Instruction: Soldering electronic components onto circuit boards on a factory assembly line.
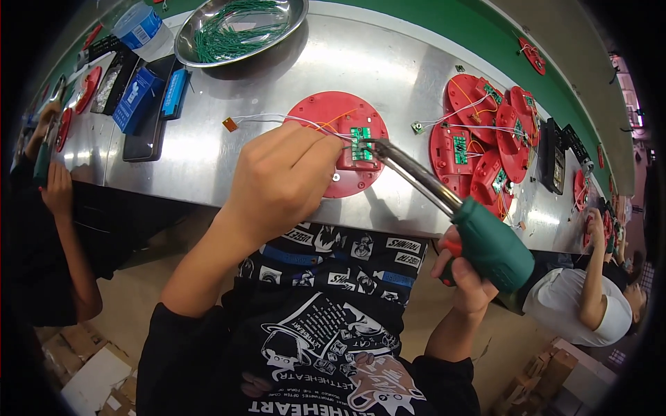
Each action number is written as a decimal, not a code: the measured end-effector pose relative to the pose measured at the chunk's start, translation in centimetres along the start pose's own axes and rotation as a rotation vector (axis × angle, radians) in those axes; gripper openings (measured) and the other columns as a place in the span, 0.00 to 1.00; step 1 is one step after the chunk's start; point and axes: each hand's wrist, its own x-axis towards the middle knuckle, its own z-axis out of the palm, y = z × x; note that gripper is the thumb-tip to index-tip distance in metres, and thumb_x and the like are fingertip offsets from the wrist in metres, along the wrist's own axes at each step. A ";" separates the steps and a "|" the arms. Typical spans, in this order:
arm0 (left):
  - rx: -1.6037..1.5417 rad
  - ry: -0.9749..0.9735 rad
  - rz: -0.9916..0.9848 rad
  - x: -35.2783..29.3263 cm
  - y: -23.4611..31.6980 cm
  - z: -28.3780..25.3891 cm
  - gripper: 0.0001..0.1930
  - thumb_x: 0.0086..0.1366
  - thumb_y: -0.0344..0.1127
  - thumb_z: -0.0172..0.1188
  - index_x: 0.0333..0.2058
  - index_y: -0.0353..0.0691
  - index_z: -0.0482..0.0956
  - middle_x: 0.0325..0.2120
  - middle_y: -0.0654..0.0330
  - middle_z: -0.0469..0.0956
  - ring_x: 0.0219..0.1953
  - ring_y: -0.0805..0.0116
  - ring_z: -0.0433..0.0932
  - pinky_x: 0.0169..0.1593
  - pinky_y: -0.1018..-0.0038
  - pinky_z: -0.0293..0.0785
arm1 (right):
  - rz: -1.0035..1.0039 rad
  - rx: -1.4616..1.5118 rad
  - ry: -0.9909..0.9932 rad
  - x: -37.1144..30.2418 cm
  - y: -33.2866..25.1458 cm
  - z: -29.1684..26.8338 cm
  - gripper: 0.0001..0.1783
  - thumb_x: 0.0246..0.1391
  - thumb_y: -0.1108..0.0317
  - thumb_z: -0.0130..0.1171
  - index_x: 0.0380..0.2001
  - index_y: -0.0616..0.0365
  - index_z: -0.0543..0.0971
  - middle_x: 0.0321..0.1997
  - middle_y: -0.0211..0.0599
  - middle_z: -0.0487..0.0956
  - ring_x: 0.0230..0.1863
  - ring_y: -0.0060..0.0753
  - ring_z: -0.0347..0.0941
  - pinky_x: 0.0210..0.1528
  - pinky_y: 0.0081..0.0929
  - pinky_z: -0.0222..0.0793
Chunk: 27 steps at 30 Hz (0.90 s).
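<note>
In front of me a round red plastic disc [316,104] lies on the metal bench, with a small green circuit board [360,133] on it. My right hand [472,281] grips the green handle of a soldering iron [492,243], whose tip touches or hovers just over the board. My left hand [284,170] is closed, thumb and fingers pinched at the board's left edge; what they hold is hidden. White wires [267,116] run out from behind this hand to a small orange-brown board [229,125] on the bench. An orange wire [338,119] crosses the disc.
A steel bowl [182,45] of green wires stands at the back. Left of it are a plastic bottle [142,31], a blue box [137,100] and a black tray [146,149]. Several red discs with boards [454,163] are piled at right. Other people [579,305] work on both sides.
</note>
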 end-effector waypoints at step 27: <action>0.010 0.060 0.069 -0.1 -0.5 0.8 0.08 0.51 0.24 0.63 0.33 0.32 0.81 0.25 0.56 0.78 0.26 0.58 0.77 0.29 0.67 0.73 | 0.037 -0.179 -0.105 -0.8 1.8 -1.8 0.28 0.53 0.72 0.59 0.57 0.75 0.71 0.44 0.54 0.79 0.22 0.35 0.75 0.26 0.27 0.72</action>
